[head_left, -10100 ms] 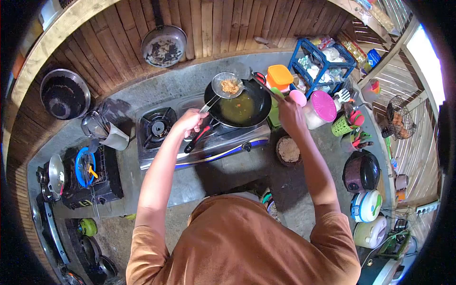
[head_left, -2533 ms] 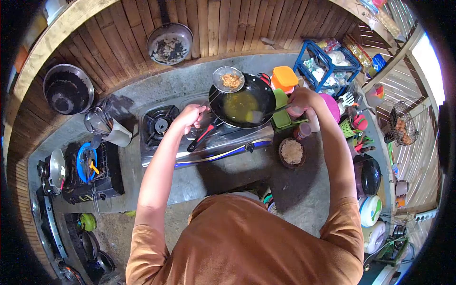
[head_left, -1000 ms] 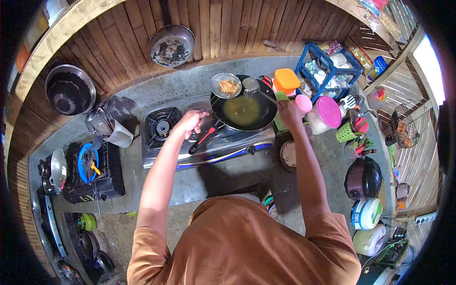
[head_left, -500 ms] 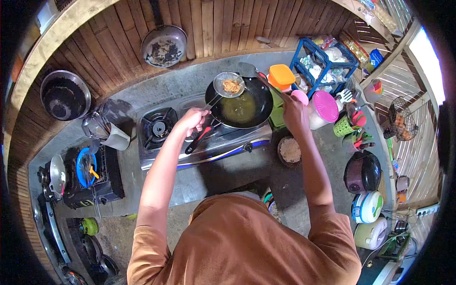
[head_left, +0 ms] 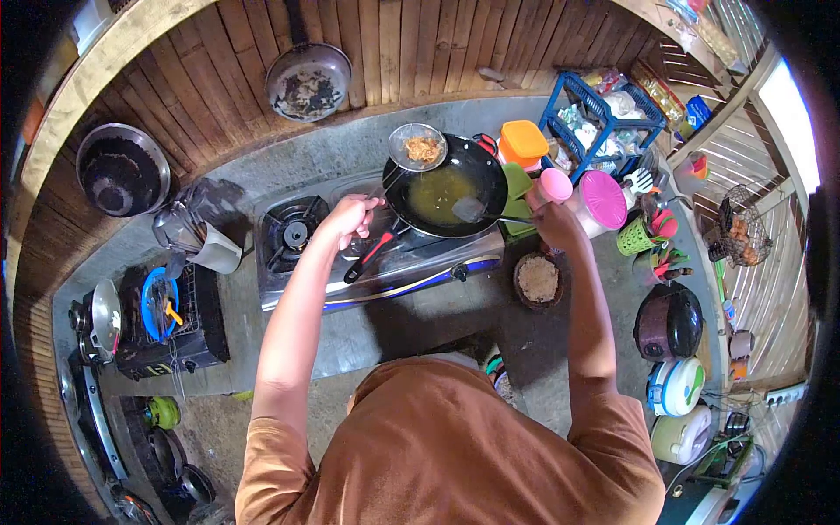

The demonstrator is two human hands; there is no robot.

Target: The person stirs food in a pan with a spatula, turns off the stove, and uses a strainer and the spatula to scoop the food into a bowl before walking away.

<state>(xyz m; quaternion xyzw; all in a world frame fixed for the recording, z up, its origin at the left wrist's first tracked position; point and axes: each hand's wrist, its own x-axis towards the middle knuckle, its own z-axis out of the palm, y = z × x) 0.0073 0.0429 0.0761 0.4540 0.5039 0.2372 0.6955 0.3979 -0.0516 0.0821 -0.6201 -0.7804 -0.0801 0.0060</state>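
The fingers of the left hand [head_left: 353,219] are closed on the thin handle of the strainer [head_left: 403,160], and those of the right hand [head_left: 558,225] are wrapped around the handle of the turner [head_left: 468,209]. Right now the turner's blade is low in the wok [head_left: 493,175], at the near right edge of the yellowish oil [head_left: 433,186], while the strainer carries its brown bits [head_left: 423,150] out of the liquid. To my eye that splits the work in two: the left hand keeps what has been gathered, the right one works through what is in the pan.

From the left fingers, the mesh lies beyond and a little to the right, over the wok's far left rim; whether it rests on that rim or just hangs over it, I can't tell from here. From the right fingers, the turner runs leftward across the near right rim. The wok sits between the two hands on the stove [head_left: 411,262], its red-and-black handle [head_left: 372,255] pointing toward the person, just below the left hand. Further out, a bowl of pale grains [head_left: 537,279] stands on the bench [head_left: 337,346], nearer the person than the right hand.
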